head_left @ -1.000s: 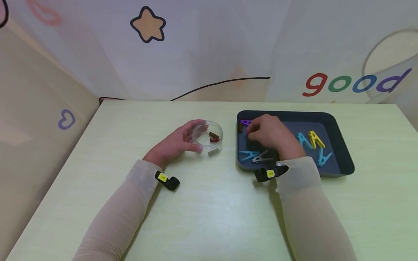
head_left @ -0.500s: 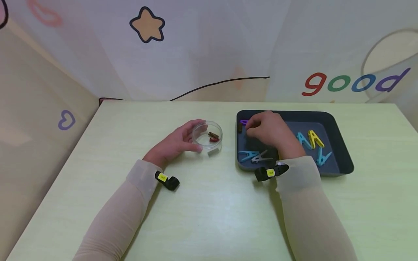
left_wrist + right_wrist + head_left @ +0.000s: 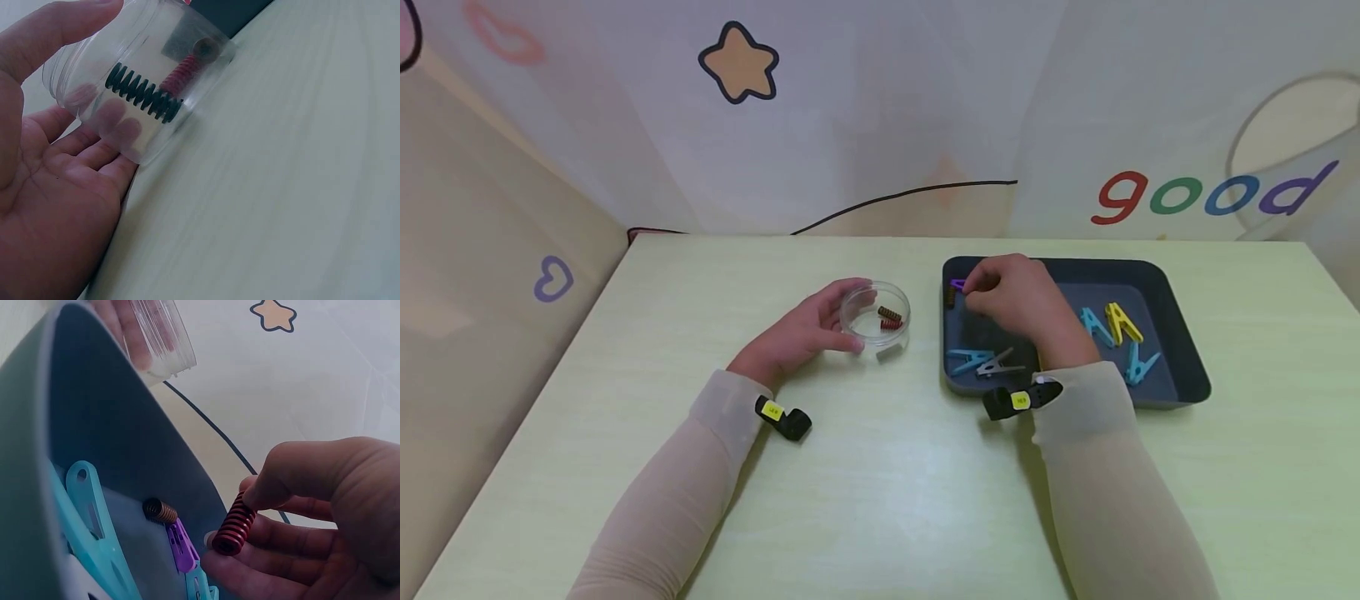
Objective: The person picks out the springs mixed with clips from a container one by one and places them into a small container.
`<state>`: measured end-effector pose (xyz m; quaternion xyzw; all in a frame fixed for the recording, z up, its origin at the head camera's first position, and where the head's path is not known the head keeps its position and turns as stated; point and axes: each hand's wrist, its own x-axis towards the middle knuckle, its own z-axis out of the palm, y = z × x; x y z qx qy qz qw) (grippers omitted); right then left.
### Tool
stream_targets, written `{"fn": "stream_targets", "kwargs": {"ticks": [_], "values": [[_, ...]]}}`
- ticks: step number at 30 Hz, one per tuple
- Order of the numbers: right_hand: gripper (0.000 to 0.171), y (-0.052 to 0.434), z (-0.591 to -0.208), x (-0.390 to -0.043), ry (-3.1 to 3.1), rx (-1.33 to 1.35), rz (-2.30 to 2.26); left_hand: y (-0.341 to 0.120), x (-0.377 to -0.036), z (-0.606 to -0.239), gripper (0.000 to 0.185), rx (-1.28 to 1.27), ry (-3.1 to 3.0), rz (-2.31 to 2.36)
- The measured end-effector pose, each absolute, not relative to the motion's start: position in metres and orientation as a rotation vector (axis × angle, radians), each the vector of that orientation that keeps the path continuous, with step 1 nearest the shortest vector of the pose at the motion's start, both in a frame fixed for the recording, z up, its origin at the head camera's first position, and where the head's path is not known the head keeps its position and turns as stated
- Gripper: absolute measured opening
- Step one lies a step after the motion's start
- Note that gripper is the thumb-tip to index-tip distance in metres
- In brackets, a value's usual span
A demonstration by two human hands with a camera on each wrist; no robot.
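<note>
My left hand (image 3: 808,325) holds a clear round plastic jar (image 3: 855,332), thumb on the near side and fingers round the far side. Inside lie a dark coil spring (image 3: 144,92) and a red coil spring (image 3: 180,76); a dark round end beside them is hard to make out. Over the left part of a dark tray (image 3: 1187,367), my right hand (image 3: 1022,302) pinches another red spring (image 3: 234,528) between thumb and fingers. That spring is hidden in the head view. Below it in the tray are a brown spring (image 3: 161,511) and a purple clothespin (image 3: 181,547).
Several more clothespins lie in the tray, among them a blue one (image 3: 970,359) and a grey one (image 3: 1000,364) at the near left, and a yellow one (image 3: 1123,323) farther right. The tray has raised walls. A printed cloth (image 3: 880,100) hangs behind the table.
My right hand has shifted very slightly left over the tray, covering more of the purple clothespin. My left hand and the jar stay in place.
</note>
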<state>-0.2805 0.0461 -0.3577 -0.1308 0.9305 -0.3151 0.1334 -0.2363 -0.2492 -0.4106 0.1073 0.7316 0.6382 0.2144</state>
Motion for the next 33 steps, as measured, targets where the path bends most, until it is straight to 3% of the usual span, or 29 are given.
{"fn": "stream_targets", "kwargs": {"ticks": [33], "values": [[0.019, 0.0384, -0.353, -0.2759, 2.742, -0.411, -0.997, -0.2499, -0.238, -0.4131, 0.078, 0.303, 2.004, 1.801]]}}
